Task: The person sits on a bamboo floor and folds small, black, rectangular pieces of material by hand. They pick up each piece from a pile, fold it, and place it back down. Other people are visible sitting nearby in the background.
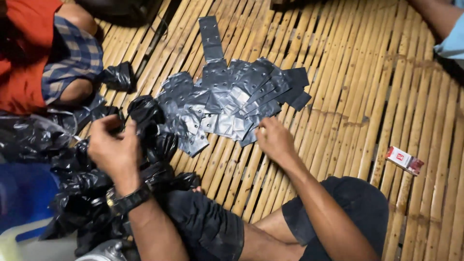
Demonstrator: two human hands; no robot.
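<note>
Item: flat black plastic bags (232, 104), small, punched with holes, fanned in an overlapping heap on the bamboo-slat floor (338, 96), toward its far middle; one bag (211, 36) lies apart, pointing to the far edge.

Right hand (274, 140): resting at the near edge of the heap, fingers pressed together on the nearest flat bag, seemingly drawing one off; whether it is truly pinched cannot be told.

Left hand (113, 147): wristwatch (128, 200) on the wrist; fingers curled around crumpled black plastic (154, 140) at the near-left edge, beside a loose pile of the same material (82, 193) over the person's lap.

Step in hand, as judged: taking a single bag from the heap while the other hand holds one being worked; next move calls for separating only the top sheet, since the bags overlap and cling.

Room: bare slats to the right of the heap, wide open; small red-and-white carton (405, 160) well apart near the right edge; left side crowded by plastic and a seated person in checked shorts (72, 58); another person's arm (435, 19) at the far-right corner.
</note>
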